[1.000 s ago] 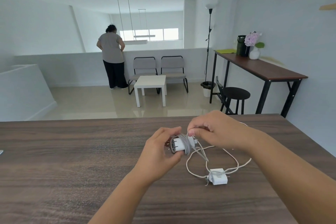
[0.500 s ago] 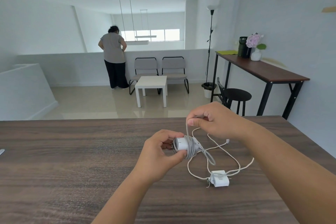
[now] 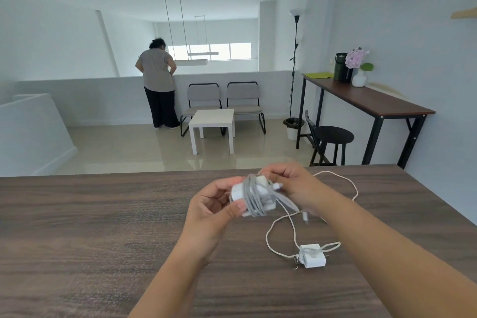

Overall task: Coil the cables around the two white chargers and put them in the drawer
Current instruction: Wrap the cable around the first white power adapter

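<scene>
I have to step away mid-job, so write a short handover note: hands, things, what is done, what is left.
Left hand grips the first charger, its grey cable mostly wound. Right hand pinches that cable's loose end beside it. Second charger lies on the table, its white cable uncoiled. Left: finish the first coil, coil the second, put both in the drawer, which is out of view.

Left hand (image 3: 211,204) grips white square charger (image 3: 242,192) wrapped in grey cable coil (image 3: 254,199), held above dark wood-grain tabletop (image 3: 90,227). Right hand (image 3: 291,186) pinches cable at charger's far side. Second small white charger (image 3: 312,255) lies on tabletop nearer, its thin white cable (image 3: 271,230) looping loose. Person (image 3: 158,80) stands beyond, back turned.
</scene>
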